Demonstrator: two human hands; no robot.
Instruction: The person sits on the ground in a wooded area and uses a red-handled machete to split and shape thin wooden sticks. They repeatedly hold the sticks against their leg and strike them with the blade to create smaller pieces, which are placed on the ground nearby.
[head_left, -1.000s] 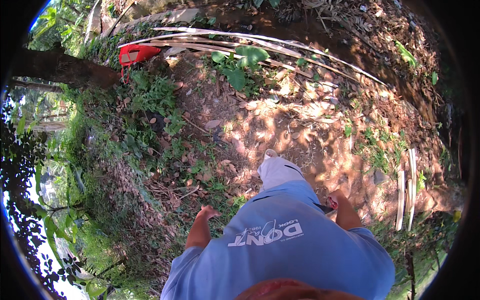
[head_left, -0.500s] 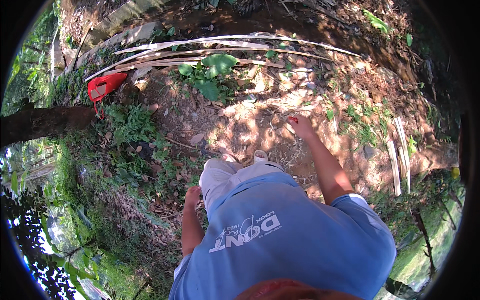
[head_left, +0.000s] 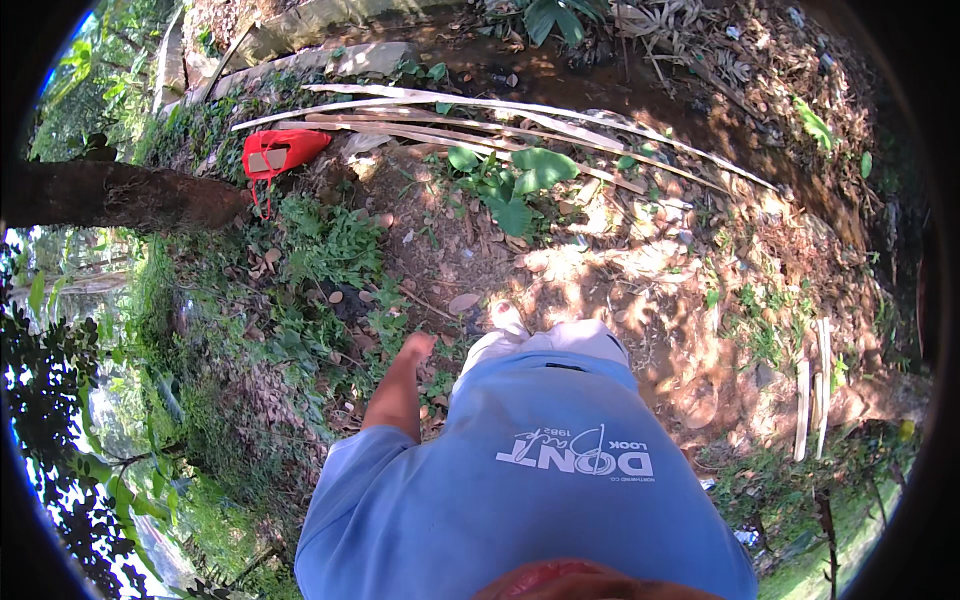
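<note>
My left hand (head_left: 420,346) hangs out ahead of my left side, above green undergrowth (head_left: 330,240) and leaf litter. It touches nothing that I can see, and its fingers are too small and blurred to read. My right hand is out of the picture, with the blue shirt (head_left: 560,460) covering that side. The nearest thing ahead is a broad-leaved green plant (head_left: 510,190) beside long pale wooden strips (head_left: 480,125) lying on the ground. Left of these lies a red bag (head_left: 280,152) with a cord, a light brown piece showing on it.
A tree trunk (head_left: 120,195) juts in from the left. Beyond the strips runs a dark muddy channel (head_left: 540,85), with a pale slab edge (head_left: 370,58) at far left. Several shorter pale strips (head_left: 812,390) lie at the right. Dry leaves cover the sunlit ground.
My right hand, holding something small and red before, has left the picture. My left hand has swung forward. The strips, plant and red bag now appear farther right and lower.
</note>
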